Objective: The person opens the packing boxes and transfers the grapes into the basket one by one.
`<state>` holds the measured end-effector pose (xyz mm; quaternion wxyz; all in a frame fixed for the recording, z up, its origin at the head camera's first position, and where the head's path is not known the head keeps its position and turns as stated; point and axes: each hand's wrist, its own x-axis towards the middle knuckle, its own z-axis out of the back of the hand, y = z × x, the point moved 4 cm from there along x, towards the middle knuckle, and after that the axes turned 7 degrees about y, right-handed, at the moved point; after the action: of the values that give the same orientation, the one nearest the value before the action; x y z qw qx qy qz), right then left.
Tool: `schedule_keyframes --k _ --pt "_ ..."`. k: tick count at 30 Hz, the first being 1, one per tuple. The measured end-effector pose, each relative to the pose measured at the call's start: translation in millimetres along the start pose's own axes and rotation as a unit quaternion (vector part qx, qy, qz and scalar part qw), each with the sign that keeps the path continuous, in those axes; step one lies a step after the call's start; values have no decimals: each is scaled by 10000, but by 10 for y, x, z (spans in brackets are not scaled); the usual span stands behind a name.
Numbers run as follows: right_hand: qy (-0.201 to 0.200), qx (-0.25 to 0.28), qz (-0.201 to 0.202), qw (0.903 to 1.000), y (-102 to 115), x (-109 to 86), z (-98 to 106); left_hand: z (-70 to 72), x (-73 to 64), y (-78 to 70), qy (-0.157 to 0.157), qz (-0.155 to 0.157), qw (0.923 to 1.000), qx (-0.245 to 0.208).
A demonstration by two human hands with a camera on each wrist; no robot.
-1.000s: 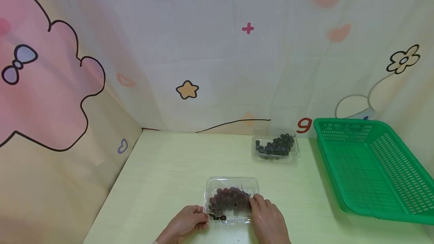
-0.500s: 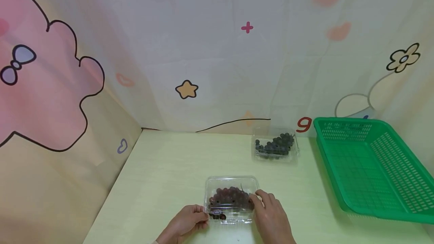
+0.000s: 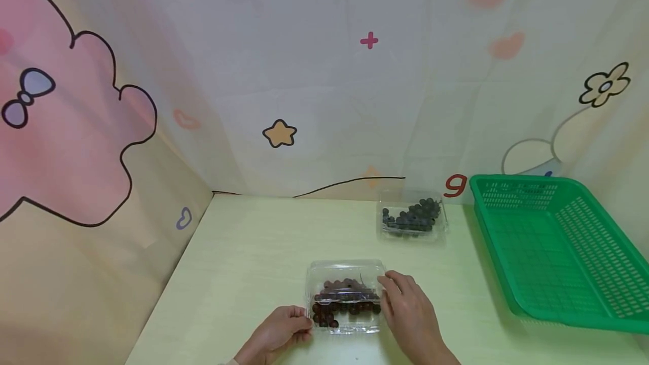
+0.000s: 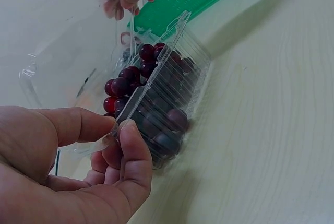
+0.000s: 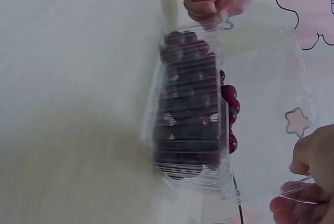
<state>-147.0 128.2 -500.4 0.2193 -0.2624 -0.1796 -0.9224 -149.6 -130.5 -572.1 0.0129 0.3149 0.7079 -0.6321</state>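
Observation:
A clear plastic clamshell box [image 3: 355, 329] stands near the table's front, with a bunch of dark red grapes [image 3: 347, 307] inside. Its lid [image 5: 269, 78] is tilted up from the tray, hinged at the far side. My left hand [image 3: 276, 331] pinches the tray's rim at the front left corner between thumb and fingers, also plain in the left wrist view. On the other side, my right hand [image 3: 413, 311] pinches the raised lid's right edge between thumb and fingers, as the right wrist view shows. Several grapes peek above the tray's rim.
Farther back, a second clear box [image 3: 413, 236] holds dark grapes [image 3: 417, 217]. A green plastic basket [image 3: 550, 258] stands along the right side. A patterned curtain [image 3: 324, 89] hangs behind the pale table [image 3: 243, 246].
The lid's front edge has swung up and back, uncovering the front grapes. My right hand has moved up and away with it. My left hand has stayed at the corner.

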Motion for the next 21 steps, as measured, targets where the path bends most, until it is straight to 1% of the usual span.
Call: schedule_keyframes --k 4,8,14,21 --pt "81 -3 -154 9998 -31 76 27 1 1 4 -34 23 10000 36" --pt "180 70 -350 9992 -74 151 57 4 0 4 15 -24 10000 52" --pt "349 696 -808 9937 -153 283 87 1 -4 -4 44 -89 9999 46" --pt "641 1441 -1260 9794 -214 400 56 10 4 2 -5 -33 10000 32"
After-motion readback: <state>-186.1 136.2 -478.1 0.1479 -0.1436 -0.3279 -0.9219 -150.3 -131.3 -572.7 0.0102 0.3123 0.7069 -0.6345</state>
